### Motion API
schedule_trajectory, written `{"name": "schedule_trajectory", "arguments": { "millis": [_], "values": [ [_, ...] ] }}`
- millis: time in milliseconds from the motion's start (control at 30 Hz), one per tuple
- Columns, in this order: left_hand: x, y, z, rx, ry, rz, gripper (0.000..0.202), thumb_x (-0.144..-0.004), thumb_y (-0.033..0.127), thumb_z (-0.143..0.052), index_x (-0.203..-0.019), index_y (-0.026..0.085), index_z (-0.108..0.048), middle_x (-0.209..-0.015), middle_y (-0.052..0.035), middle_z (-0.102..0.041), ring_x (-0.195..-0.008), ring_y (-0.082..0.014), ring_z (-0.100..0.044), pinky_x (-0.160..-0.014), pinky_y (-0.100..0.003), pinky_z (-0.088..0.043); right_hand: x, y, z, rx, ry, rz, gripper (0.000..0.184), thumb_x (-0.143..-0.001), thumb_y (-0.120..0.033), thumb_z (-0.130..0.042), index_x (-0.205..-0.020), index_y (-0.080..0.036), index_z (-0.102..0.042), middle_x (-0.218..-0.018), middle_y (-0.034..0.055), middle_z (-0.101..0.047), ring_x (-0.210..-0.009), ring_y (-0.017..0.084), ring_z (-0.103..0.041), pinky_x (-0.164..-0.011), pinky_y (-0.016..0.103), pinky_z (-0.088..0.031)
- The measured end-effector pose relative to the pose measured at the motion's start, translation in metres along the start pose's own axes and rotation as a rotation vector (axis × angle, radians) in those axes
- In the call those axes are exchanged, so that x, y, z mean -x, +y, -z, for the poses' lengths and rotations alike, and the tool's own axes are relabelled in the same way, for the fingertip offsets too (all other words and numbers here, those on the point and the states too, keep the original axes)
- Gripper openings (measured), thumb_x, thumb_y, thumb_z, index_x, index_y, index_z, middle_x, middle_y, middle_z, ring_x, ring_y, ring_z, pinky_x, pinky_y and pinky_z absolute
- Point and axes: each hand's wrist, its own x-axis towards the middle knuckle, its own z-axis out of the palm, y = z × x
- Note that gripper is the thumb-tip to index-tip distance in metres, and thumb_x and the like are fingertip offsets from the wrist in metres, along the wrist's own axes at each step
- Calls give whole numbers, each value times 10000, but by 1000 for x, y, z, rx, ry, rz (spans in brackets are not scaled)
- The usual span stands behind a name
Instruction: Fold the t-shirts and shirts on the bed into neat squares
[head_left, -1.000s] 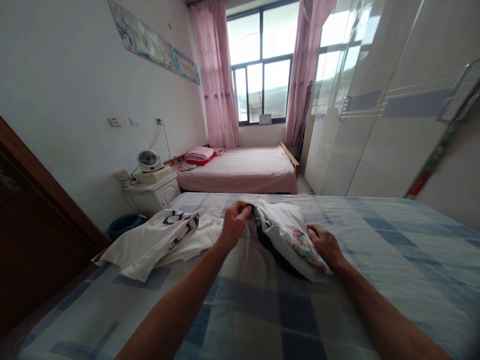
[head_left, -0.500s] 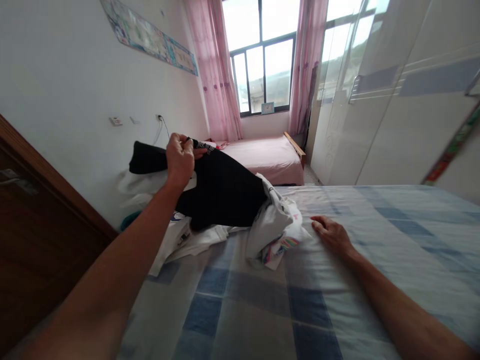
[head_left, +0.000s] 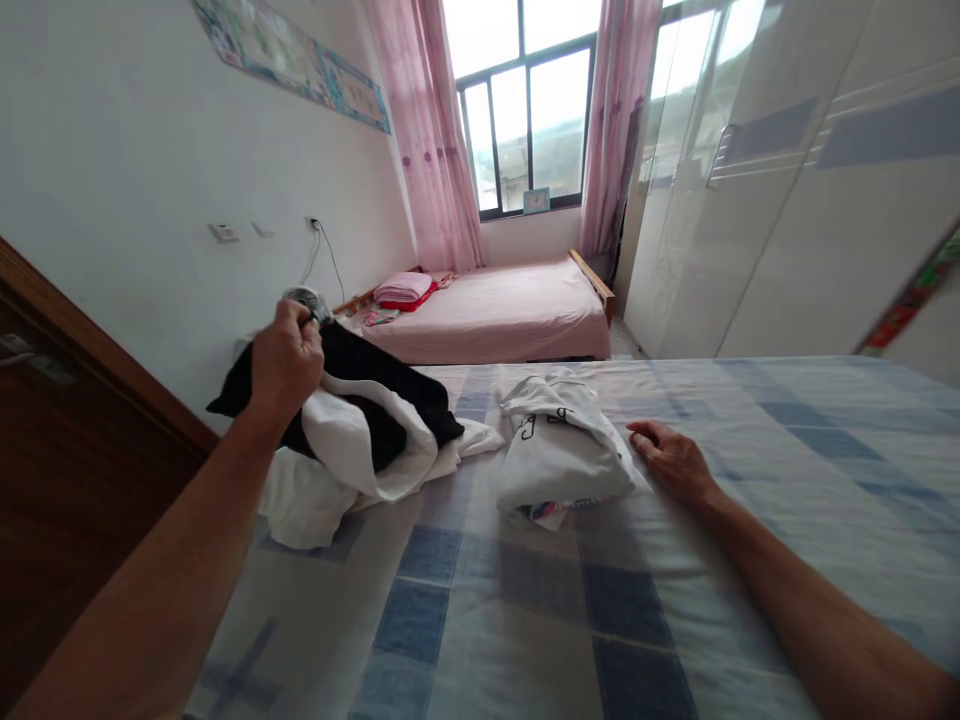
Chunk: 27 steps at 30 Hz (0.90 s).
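Note:
My left hand (head_left: 287, 352) is closed on a black garment (head_left: 390, 367), holding its upper end raised over a loose heap of clothes. A white piece of cloth (head_left: 341, 430) loops across the black fabric, and more white clothing (head_left: 300, 500) lies beneath it on the bed. To the right sits a white garment with dark lettering (head_left: 559, 440), gathered in a compact bundle; a colourful print shows under its near edge. Just right of that bundle, my right hand (head_left: 671, 460) rests low by the bedsheet, fingers loosely stretched and holding nothing.
A blue-and-white checked sheet (head_left: 517, 620) covers the near bed. Beyond it stands a second bed with a pink sheet (head_left: 510, 305) and a folded pink stack (head_left: 405, 287). White wardrobe doors (head_left: 750, 210) line the right; a brown door (head_left: 82, 480) is at left.
My left hand has moved left and slightly down with the black garment, which has come away from the white lettered garment. My right hand has barely moved.

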Motion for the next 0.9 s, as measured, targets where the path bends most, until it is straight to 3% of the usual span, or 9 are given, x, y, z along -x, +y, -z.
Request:
{"name": "schedule_trajectory", "arguments": {
  "millis": [133,167,300,433,533,633,700,800,900],
  "values": [
    [56,-5,-16,-273,-602,-54,179,-838,274,-489,-904,139,-587,-787,-121,-666,-730,-294,-652,-633,-338,-473,2,-2,0,-2,3,5,374,-801,-351,-413,-1020,-194,-673,-937,62,-722,-832,214,-661,-753,305,-483],
    [70,0,-17,-318,-640,-86,205,-844,294,-476,-889,136,-599,-815,-148,-668,-729,-316,-652,-617,-358,-471,2,-2,1,-3,-1,5,373,-801,-347,-411,-1020,-193,-671,-947,61,-720,-844,214,-660,-767,307,-481],
    [117,49,-21,-133,-475,-256,284,-891,246,-369,-1008,169,-617,-1017,-157,-643,-894,-299,-639,-715,-364,-476,3,-5,1,-13,-6,-1,368,-801,-344,-411,-1014,-189,-669,-963,65,-716,-876,215,-656,-799,307,-473],
    [148,117,-44,482,-708,-235,263,-874,326,-468,-1052,221,-630,-1036,-65,-661,-809,-182,-649,-759,-278,-487,3,-6,2,-20,0,-3,353,-796,-346,-421,-999,-201,-671,-937,58,-721,-846,214,-661,-776,312,-484],
    [159,150,-69,792,-800,-196,327,-808,300,-569,-1121,209,-597,-1072,-50,-653,-807,-152,-639,-760,-256,-488,5,-5,1,-41,6,10,322,-799,-329,-423,-975,-217,-668,-943,49,-723,-833,203,-666,-771,305,-490],
    [163,163,-84,761,-759,-224,134,-812,254,-547,-889,195,-640,-881,-26,-667,-772,-152,-622,-720,-244,-469,5,-5,1,-48,6,32,304,-809,-309,-419,-973,-226,-661,-966,43,-719,-855,191,-665,-780,293,-489],
    [163,165,-85,652,-722,-293,142,-833,226,-501,-759,196,-618,-792,-21,-648,-747,-156,-612,-702,-246,-449,5,-5,0,-44,5,40,305,-817,-301,-414,-980,-221,-660,-975,46,-717,-877,189,-660,-784,285,-485],
    [153,164,-78,496,-669,-406,193,-868,230,-440,-764,202,-600,-818,-35,-641,-736,-168,-605,-683,-263,-429,4,-4,-1,-36,-1,28,303,-822,-288,-420,-986,-210,-662,-976,52,-715,-885,189,-656,-786,280,-478],
    [131,166,-66,462,-604,-409,175,-849,222,-446,-758,201,-594,-799,-34,-633,-715,-168,-591,-662,-266,-419,2,-3,-2,-30,-2,29,298,-821,-276,-427,-992,-210,-662,-978,49,-713,-885,192,-654,-788,283,-472]
  ]
}}
